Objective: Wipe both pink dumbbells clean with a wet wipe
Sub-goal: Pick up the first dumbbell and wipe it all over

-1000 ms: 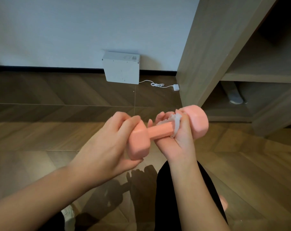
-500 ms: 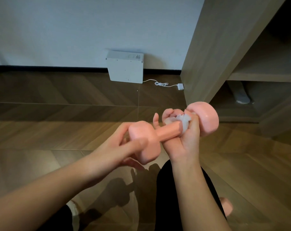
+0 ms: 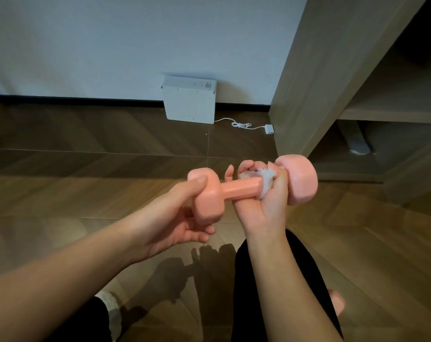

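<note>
One pink dumbbell (image 3: 241, 188) is held in the air over the floor, lying roughly level, its left head near me and its right head farther away. My left hand (image 3: 177, 215) grips the left head, thumb on top and fingers curled underneath. My right hand (image 3: 266, 196) is wrapped round the bar right beside the right head, with a crumpled white wet wipe (image 3: 265, 180) bunched between palm and bar. The second dumbbell is not in view.
A wooden shelf unit (image 3: 333, 77) stands at the right, close behind the dumbbell. A white box (image 3: 188, 102) leans on the wall with a white cable and plug (image 3: 268, 129) on the wood floor. My dark-clothed legs are below.
My left hand shifted its grip on the left head, from covering it to thumb on top and fingers beneath. The dumbbell turned and moved slightly right. My right hand kept the wipe on the bar.
</note>
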A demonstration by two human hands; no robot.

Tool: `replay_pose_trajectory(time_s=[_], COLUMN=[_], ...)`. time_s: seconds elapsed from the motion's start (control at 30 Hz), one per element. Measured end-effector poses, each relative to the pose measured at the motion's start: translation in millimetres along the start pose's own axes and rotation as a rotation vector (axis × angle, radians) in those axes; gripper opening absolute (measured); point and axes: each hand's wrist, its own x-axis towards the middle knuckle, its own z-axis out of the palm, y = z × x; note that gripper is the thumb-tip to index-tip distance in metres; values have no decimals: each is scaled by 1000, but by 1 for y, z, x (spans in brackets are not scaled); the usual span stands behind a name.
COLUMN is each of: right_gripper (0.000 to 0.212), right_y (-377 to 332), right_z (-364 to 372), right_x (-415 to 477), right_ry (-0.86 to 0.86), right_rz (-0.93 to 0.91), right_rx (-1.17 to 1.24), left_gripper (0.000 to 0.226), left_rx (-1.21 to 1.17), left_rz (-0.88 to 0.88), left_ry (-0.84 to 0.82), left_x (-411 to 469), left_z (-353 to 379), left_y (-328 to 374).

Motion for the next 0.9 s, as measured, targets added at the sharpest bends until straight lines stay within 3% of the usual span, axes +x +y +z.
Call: replay_pose_trajectory(time_s=[0.07,0.13,0.2,0.27,0.37,0.43,0.53,0.63,0.7,0.83,0.9], right_gripper=[17,26,31,27,10,10,16,7,6,58,42], right_y=[-1,-2,-2,-1,1,2,4,4,5,10,13], right_z=[-1,-2,-2,-1,-4,-6,-4,-1,-2,-3,-3], right_x=[-1,-3,-4,-4,-4,-4,-5,-4,-3,-4,-7], right_ry=[-5,-17,-18,4,35,32,11,15,7,-54,-128], right_rz=[20,30,17,-1,-23,-24,-10,20,52,72,70], right_rx=[13,19,16,-9,-43,-40,-56,-101,-79,-126,-224], left_gripper=[71,78,84,87,74,68,65,69,76,78,79], left_rx=[318,829,1111,965,283,95,250,780,1013,1067,1023], left_rz=[238,594,746,579,79,-45,109,546,746,839,820], left_ry=[76,75,38,41,26,34,56,139,166,165,180], left_x=[-3,-8,-8,-8,-7,-8,-10,-12,-11,-10,-9], left_z=[0,-6,-11,-12,-5,-6,-7,-4,-5,-5,-6], left_y=[0,0,-4,-5,-1,3,0,-6,-9,-8,-7])
